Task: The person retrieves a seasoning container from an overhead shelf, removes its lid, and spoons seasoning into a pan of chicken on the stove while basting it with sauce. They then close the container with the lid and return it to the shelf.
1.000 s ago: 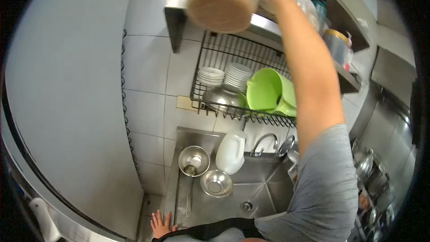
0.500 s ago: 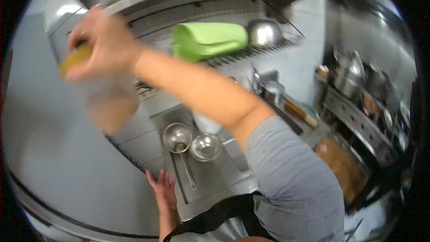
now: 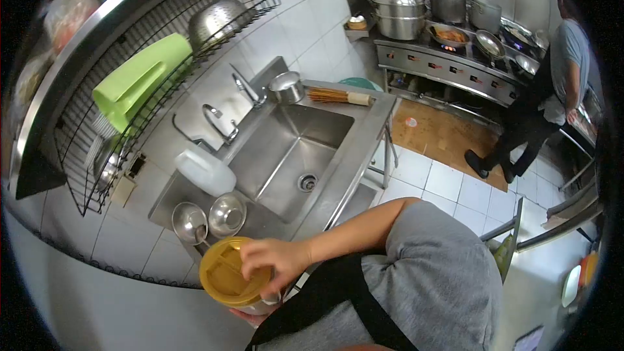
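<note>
A large container with a yellow lid (image 3: pixel 229 272) is close to my body, beyond the left end of the sink counter. My right hand (image 3: pixel 276 261) is on top of it, its curled fingers at the right part of the lid. Beneath the container my left hand (image 3: pixel 250 316) supports it, mostly hidden by the container. Two metal bowls stand just past the lid: one (image 3: pixel 190 223) with a ladle in it, the other (image 3: pixel 227 215) beside it. A white jug (image 3: pixel 205 172) lies tilted behind them.
The steel sink (image 3: pixel 292 156) has two taps. A metal pot (image 3: pixel 286 88) and a stick brush (image 3: pixel 338 95) sit on its far edge. The wire rack (image 3: pixel 78 182) holds a green pitcher (image 3: pixel 143 81). A co-worker (image 3: pixel 552 84) stands by the stove (image 3: pixel 442 68).
The container has come down from the shelf to near my body, lid upward. My left hand has moved under it. The view has turned right, bringing the stove and co-worker into sight.
</note>
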The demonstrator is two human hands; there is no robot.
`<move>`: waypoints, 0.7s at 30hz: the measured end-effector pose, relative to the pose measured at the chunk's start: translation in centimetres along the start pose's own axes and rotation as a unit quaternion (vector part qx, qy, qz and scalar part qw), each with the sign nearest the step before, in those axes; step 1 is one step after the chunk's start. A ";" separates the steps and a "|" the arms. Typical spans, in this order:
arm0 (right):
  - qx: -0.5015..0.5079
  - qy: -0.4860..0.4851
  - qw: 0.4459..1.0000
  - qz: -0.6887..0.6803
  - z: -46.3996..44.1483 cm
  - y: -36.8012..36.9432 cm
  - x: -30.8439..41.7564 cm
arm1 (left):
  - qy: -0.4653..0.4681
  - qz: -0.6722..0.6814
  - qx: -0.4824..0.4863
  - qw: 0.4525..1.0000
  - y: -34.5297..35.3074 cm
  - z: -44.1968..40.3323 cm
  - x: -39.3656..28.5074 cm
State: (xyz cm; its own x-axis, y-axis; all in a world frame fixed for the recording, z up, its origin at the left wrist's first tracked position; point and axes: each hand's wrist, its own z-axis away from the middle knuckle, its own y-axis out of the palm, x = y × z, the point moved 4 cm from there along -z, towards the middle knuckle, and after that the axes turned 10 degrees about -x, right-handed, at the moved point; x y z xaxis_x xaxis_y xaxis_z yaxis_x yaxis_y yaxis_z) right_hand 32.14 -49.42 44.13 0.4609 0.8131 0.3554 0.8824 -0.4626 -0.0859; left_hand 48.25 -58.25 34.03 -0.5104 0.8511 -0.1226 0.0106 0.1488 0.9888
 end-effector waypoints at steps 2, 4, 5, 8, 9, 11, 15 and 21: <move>-0.042 0.268 0.959 -0.081 1.6 -2.6 -2.1 | -0.002 -0.009 -0.017 1.000 -0.9 0.1 1.6; -0.038 0.532 0.825 -0.188 4.1 -4.6 -4.5 | -0.005 -0.019 -0.034 0.999 -1.5 -0.2 3.8; -0.048 0.591 0.771 -0.233 5.2 -5.5 -5.1 | -0.005 -0.025 -0.041 0.999 -1.7 -0.5 5.0; 0.002 0.670 0.705 -0.232 7.4 -9.2 -6.6 | -0.016 -0.039 -0.056 0.998 -2.0 -2.7 9.5; -0.091 0.710 0.627 -0.308 8.3 -10.6 -6.2 | -0.020 -0.041 -0.060 0.997 -2.1 -3.7 11.2; -0.081 0.752 0.571 -0.320 8.1 -14.5 -4.8 | -0.033 -0.049 -0.068 0.996 -2.4 -5.6 14.5; -0.058 0.712 0.680 -0.165 10.1 -20.1 -5.1 | -0.062 -0.065 -0.083 0.992 -2.9 -9.8 20.9; 0.262 0.138 0.955 -0.017 6.2 -26.4 -2.4 | -0.095 -0.102 -0.090 0.986 -2.1 -15.6 27.0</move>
State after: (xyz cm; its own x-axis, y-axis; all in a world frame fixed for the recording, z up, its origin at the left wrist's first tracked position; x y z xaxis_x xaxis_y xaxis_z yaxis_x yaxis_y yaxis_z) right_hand 8.28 -36.95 39.78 0.4516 0.6673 0.5923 0.8566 -0.1385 -0.4970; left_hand 21.08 -43.47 29.93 -0.3149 0.8943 -0.3179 -0.2368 0.2504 0.9387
